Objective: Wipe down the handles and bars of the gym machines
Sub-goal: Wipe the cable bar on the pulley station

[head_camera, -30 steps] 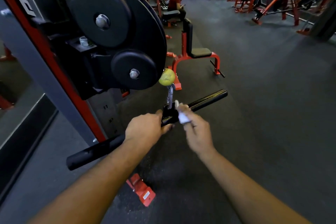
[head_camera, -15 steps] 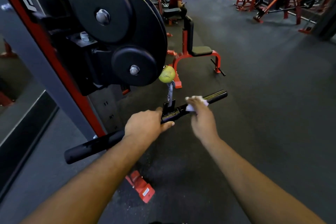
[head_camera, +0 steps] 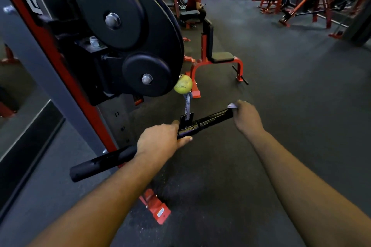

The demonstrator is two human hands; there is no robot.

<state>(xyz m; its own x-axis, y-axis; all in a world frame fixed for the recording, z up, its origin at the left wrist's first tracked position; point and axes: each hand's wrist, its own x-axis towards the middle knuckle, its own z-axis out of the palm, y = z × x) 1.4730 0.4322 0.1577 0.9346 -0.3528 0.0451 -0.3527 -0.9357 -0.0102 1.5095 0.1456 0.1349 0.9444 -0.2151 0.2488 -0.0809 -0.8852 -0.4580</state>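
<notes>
Black bar (head_camera: 212,119) hangs level under the yellow ball (head_camera: 183,87), beside the pulley (head_camera: 128,32). Left hand (head_camera: 158,142) grips its middle; right hand (head_camera: 248,118) clamps a white cloth (head_camera: 231,105) round its far end.

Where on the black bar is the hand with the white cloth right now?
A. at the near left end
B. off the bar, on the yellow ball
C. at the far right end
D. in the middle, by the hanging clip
C: the right hand holds the cloth round the bar's right end, while the left hand grips near the middle.
</notes>
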